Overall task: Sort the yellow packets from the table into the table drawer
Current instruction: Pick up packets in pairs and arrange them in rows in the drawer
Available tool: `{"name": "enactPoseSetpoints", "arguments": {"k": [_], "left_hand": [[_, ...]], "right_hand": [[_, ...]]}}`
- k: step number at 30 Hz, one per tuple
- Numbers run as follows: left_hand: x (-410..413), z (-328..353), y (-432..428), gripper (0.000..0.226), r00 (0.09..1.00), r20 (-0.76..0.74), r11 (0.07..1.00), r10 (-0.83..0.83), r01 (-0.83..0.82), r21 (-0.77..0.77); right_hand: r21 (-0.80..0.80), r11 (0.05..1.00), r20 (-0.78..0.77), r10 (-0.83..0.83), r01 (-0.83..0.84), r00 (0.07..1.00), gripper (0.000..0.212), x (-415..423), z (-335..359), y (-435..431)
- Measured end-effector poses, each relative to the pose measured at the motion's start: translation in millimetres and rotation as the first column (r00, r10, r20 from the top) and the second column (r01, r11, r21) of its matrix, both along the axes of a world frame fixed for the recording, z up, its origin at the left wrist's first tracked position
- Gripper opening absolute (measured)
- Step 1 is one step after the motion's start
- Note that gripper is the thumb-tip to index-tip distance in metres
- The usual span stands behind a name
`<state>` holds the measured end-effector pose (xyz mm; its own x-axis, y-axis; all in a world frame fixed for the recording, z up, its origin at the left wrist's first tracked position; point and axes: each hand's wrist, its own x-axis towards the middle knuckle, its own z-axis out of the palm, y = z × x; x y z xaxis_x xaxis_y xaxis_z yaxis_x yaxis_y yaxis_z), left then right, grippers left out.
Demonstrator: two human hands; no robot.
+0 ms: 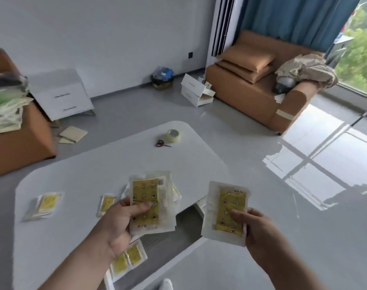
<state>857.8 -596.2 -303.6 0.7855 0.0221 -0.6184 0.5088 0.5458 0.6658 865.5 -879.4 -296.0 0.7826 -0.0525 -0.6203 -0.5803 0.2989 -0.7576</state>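
Observation:
My left hand [120, 221] grips a stack of yellow packets [151, 197] above the white table [90, 164]. A single yellow packet [227, 208] is pinched in my right hand [253, 229], held over the open drawer [178, 229] at the table's near right side. Loose yellow packets lie on the table at the left [44, 205], beside my left thumb [106, 203], and behind the held stack [176, 192]. More packets [127, 259] sit under my left wrist; whether they rest in the drawer or on the table I cannot tell.
A roll of tape [174, 135] and red-handled scissors [162, 144] lie at the table's far end. On the floor beyond stand a white nightstand [61, 95], white boxes [196, 91] and an orange sofa [260, 88]. Another orange seat with stacked bags [8, 105] is at left.

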Motion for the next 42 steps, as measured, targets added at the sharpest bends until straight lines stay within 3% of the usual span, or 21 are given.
{"name": "enactPoseSetpoints", "arguments": {"k": [4,8,13,23,29,35,40,42], "left_hand": [[2,-10,29,0.038,0.994,-0.023,0.994,0.105,-0.106,-0.027],[6,-18,43,0.039,0.990,-0.016,0.989,0.138,-0.138,-0.057],[10,-27,49,0.040,0.985,-0.018,0.984,0.169,-0.170,-0.060],[-1,-50,14,0.035,0.966,-0.032,0.967,0.255,-0.255,0.003],[-4,-78,-25,0.037,0.909,-0.063,0.911,0.412,-0.410,0.043],[-11,-123,-32,0.048,0.882,-0.112,0.889,0.457,-0.452,0.072],[-11,-195,-8,0.056,0.883,-0.092,0.885,0.460,-0.448,0.127],[-10,-235,2,0.053,0.890,-0.076,0.890,0.449,-0.437,0.134]], "right_hand": [[-0.022,0.994,0.012,0.109,-0.109,0.994,0.024,27,3,27],[-0.057,0.985,0.013,0.164,-0.163,0.986,0.035,45,4,41],[-0.108,0.975,-0.009,0.193,-0.193,0.981,0.016,58,-2,49],[-0.061,0.931,-0.061,0.356,-0.359,0.933,0.023,94,-30,36],[-0.029,0.872,-0.072,0.486,-0.489,0.871,0.025,118,-69,15],[0.004,0.883,-0.114,0.467,-0.470,0.877,0.024,123,-121,10],[0.004,0.889,-0.136,0.454,-0.458,0.881,0.045,115,-190,32],[0.006,0.896,-0.138,0.440,-0.444,0.887,0.044,114,-230,45]]}}
